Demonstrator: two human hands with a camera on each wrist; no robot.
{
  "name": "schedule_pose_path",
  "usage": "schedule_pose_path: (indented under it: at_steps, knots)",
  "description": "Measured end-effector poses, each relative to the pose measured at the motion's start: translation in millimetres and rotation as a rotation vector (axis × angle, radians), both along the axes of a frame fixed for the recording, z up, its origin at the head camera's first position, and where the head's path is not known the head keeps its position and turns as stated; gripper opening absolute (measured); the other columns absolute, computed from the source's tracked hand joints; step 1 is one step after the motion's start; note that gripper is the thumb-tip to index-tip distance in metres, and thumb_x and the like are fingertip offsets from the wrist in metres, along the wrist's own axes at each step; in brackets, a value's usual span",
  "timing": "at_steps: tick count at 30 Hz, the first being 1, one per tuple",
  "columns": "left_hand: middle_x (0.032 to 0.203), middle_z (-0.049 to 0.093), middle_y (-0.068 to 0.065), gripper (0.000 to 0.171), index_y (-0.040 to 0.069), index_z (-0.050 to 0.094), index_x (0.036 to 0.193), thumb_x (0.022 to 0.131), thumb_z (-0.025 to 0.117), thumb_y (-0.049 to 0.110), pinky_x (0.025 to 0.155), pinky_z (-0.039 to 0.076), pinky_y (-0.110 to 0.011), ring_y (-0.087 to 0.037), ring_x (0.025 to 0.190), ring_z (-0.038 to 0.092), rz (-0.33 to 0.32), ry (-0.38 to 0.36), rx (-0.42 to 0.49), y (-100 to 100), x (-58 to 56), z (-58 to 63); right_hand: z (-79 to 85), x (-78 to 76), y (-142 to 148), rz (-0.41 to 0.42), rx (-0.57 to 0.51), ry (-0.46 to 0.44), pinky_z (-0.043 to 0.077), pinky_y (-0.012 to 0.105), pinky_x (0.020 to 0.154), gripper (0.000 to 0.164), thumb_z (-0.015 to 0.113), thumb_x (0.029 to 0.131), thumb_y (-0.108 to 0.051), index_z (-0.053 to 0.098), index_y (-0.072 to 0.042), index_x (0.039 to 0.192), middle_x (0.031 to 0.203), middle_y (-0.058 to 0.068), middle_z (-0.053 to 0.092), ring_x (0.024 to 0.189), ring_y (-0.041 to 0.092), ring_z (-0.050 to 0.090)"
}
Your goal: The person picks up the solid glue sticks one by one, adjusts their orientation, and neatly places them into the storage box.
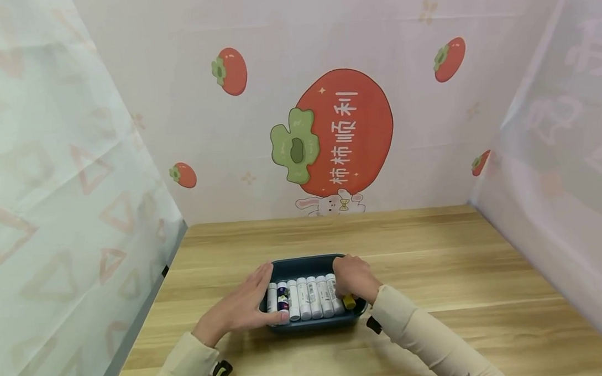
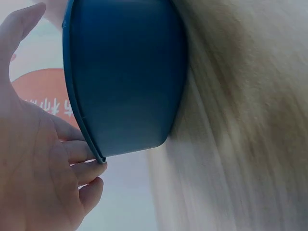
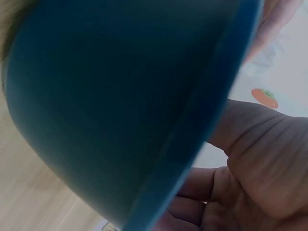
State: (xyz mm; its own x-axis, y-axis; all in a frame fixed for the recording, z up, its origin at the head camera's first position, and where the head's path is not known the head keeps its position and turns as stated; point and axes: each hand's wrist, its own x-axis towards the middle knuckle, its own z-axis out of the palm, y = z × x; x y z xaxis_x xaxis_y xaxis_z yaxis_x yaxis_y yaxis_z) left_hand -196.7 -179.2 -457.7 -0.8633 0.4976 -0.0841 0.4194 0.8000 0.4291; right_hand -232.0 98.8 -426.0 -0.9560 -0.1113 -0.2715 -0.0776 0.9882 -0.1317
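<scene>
In the head view a dark blue rectangular tub (image 1: 315, 324) holds a row of white glue sticks (image 1: 304, 299). Near the row's left end lies one with a dark purple label (image 1: 282, 297). My left hand (image 1: 242, 303) rests on the tub's left end, thumb stretched over the front corner; the left wrist view shows its fingertips at the rim (image 2: 77, 103). Curled fingers of my right hand (image 1: 355, 277) reach into the right end and hold a glue stick with a yellow end (image 1: 349, 302). The tub wall (image 3: 110, 106) hides those fingertips in the right wrist view.
The tub stands on a wood-grain table (image 1: 433, 261). A pale cloth printed with persimmons (image 1: 349, 131) hangs behind it, and more pale sheets (image 1: 66, 163) line the left and right sides.
</scene>
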Motion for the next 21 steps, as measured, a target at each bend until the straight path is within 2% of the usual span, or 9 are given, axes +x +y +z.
schedule_pose_path:
  at_steps: [3, 7, 10, 14, 16, 18, 20, 21]
  knots:
    - [0.180, 0.005, -0.009, 0.120, 0.010, 0.007, 0.171, 0.089, 0.065, 0.076, 0.133, 0.022, -0.058, -0.033, 0.167, 0.011, 0.017, -0.029, 0.022, -0.5, -1.3, 2.4, 1.7, 2.1, 2.8, 0.017, -0.018, -0.003, 0.050, 0.024, 0.044, 0.018, 0.087, 0.083, -0.011, 0.070, -0.006, 0.085, 0.068, 0.008, 0.062, 0.048, 0.017, 0.063]
    - [0.180, 0.010, -0.010, 0.119, 0.011, 0.010, 0.171, 0.088, 0.063, 0.079, 0.131, 0.025, -0.060, -0.034, 0.166, 0.016, 0.039, -0.039, 0.031, -3.1, -2.8, 4.9, 5.3, 8.1, 9.8, 0.044, -0.115, -0.009, 0.049, 0.025, 0.044, 0.021, 0.086, 0.084, -0.010, 0.066, -0.007, 0.079, 0.065, 0.007, 0.062, 0.049, 0.018, 0.065]
    - [0.179, 0.015, -0.012, 0.119, 0.011, 0.012, 0.171, 0.088, 0.062, 0.080, 0.131, 0.026, -0.060, -0.035, 0.165, 0.021, 0.065, -0.030, 0.033, -7.1, -4.3, 4.6, 9.2, 12.0, 18.7, 0.061, -0.192, -0.007, 0.043, 0.024, 0.046, 0.028, 0.086, 0.086, -0.015, 0.062, -0.009, 0.072, 0.060, 0.002, 0.055, 0.050, 0.016, 0.057]
    - [0.178, 0.016, -0.014, 0.116, 0.008, 0.014, 0.170, 0.090, 0.061, 0.077, 0.131, 0.024, -0.061, -0.038, 0.164, 0.021, 0.100, 0.000, 0.052, -16.2, -5.6, 3.0, 17.3, 14.6, 38.9, 0.059, -0.310, 0.024, 0.038, 0.025, 0.050, 0.030, 0.080, 0.094, -0.026, 0.071, -0.008, 0.072, 0.060, -0.001, 0.050, 0.054, 0.015, 0.048]
    - [0.178, 0.017, -0.016, 0.114, 0.006, 0.015, 0.170, 0.092, 0.060, 0.076, 0.132, 0.022, -0.061, -0.039, 0.164, 0.021, 0.118, 0.037, 0.056, -21.5, -6.5, 2.3, 21.0, 13.8, 53.1, 0.051, -0.366, 0.078, 0.044, 0.026, 0.053, 0.026, 0.076, 0.099, -0.027, 0.078, -0.008, 0.081, 0.066, -0.001, 0.059, 0.059, 0.014, 0.053]
    - [0.177, 0.019, -0.019, 0.111, 0.002, 0.018, 0.169, 0.094, 0.059, 0.074, 0.131, 0.022, -0.062, -0.041, 0.163, 0.023, 0.128, 0.104, 0.060, -26.9, -7.9, 1.3, 24.1, 12.6, 68.9, 0.056, -0.402, 0.152, 0.055, 0.031, 0.062, 0.024, 0.069, 0.103, -0.027, 0.081, -0.006, 0.099, 0.081, 0.002, 0.071, 0.071, 0.017, 0.063]
    - [0.175, 0.023, -0.021, 0.107, 0.000, 0.021, 0.167, 0.096, 0.059, 0.071, 0.131, 0.023, -0.062, -0.042, 0.162, 0.026, 0.138, 0.173, 0.056, -31.3, -9.1, 0.0, 23.6, 11.6, 84.0, 0.073, -0.419, 0.234, 0.063, 0.041, 0.079, 0.031, 0.063, 0.107, -0.029, 0.078, -0.004, 0.117, 0.104, 0.009, 0.078, 0.090, 0.022, 0.072]
    - [0.175, 0.024, -0.022, 0.106, -0.001, 0.022, 0.167, 0.097, 0.059, 0.069, 0.131, 0.023, -0.062, -0.043, 0.161, 0.027, 0.139, 0.202, 0.048, -32.7, -9.5, -1.0, 22.2, 11.2, 90.9, 0.089, -0.424, 0.267, 0.063, 0.046, 0.089, 0.036, 0.059, 0.109, -0.030, 0.075, -0.002, 0.125, 0.115, 0.013, 0.078, 0.102, 0.027, 0.073]
